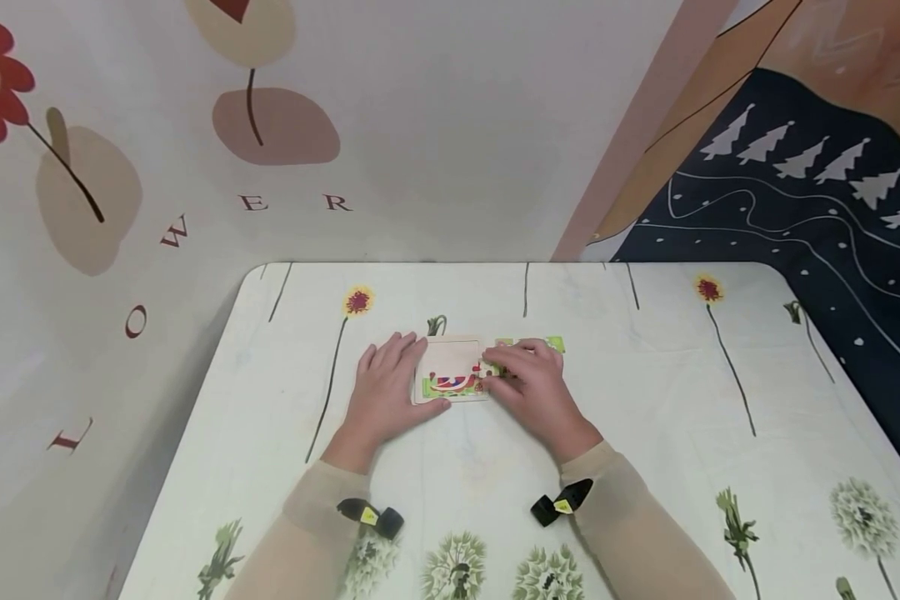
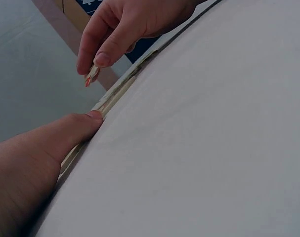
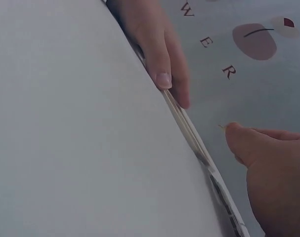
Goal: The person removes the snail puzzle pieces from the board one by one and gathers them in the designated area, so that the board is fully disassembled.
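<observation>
A small square wooden puzzle board [image 1: 453, 352] lies on the table, its lower part filled with colourful picture pieces [image 1: 450, 384]. My left hand [image 1: 392, 382] holds the board by its left side, the thumb along the near edge and the fingers toward the far left corner. Over the board's right edge, my right hand [image 1: 534, 387] pinches a small puzzle piece [image 2: 92, 75] between thumb and fingers. In the left wrist view that piece is raised above the board. The right hand partly hides the board's right side in the head view.
Loose green puzzle pieces [image 1: 556, 343] lie just beyond the right hand, partly covered by it. The table [image 1: 645, 383] has a white cloth printed with flowers. A patterned fabric wall [image 1: 450, 167] rises behind the table's far edge.
</observation>
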Demonstrator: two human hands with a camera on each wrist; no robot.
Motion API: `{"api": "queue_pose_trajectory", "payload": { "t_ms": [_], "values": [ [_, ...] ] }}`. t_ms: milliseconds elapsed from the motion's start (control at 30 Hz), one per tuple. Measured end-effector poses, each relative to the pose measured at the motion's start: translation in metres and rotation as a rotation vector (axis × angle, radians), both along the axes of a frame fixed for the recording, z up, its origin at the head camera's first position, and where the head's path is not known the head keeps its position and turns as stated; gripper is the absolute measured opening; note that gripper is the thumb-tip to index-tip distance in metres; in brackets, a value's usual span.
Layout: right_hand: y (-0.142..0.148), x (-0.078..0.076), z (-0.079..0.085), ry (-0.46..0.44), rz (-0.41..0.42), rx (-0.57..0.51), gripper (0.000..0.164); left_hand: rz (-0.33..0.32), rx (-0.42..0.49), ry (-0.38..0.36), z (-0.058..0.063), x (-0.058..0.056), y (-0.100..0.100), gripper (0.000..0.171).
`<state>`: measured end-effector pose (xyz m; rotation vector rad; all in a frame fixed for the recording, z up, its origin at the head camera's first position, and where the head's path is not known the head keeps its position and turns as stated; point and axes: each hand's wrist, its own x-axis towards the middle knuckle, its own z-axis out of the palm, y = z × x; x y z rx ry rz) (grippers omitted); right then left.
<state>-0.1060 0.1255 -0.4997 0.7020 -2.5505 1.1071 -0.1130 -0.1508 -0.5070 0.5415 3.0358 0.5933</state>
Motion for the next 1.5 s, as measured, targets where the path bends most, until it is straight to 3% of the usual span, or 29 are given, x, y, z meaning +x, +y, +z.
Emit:
{"api": "queue_pose_trajectory", "payload": {
  "t_ms": [300,633,867,1200,1500],
  "values": [
    [0.038,0.006,-0.004,-0.009,-0.044,-0.025,0.038,0.005,0.007,-0.002,0.001,0.000,0.000,0.107],
    [0.076,0.010,-0.005,-0.008,-0.179,0.016,0.034,0.000,0.001,0.006,-0.002,-0.001,0.000,0.107],
    [0.085,0.009,-0.005,-0.034,-0.212,0.040,0.031,-0.001,0.005,0.008,-0.001,-0.001,0.001,0.107],
    [0.089,0.008,-0.005,-0.148,-0.232,0.073,0.024,-0.002,0.004,0.003,-0.004,-0.002,0.000,0.108],
    [0.086,0.008,-0.006,-0.128,-0.243,0.085,0.012,0.003,0.008,-0.002,-0.001,-0.001,0.000,0.108]
  ]
}}
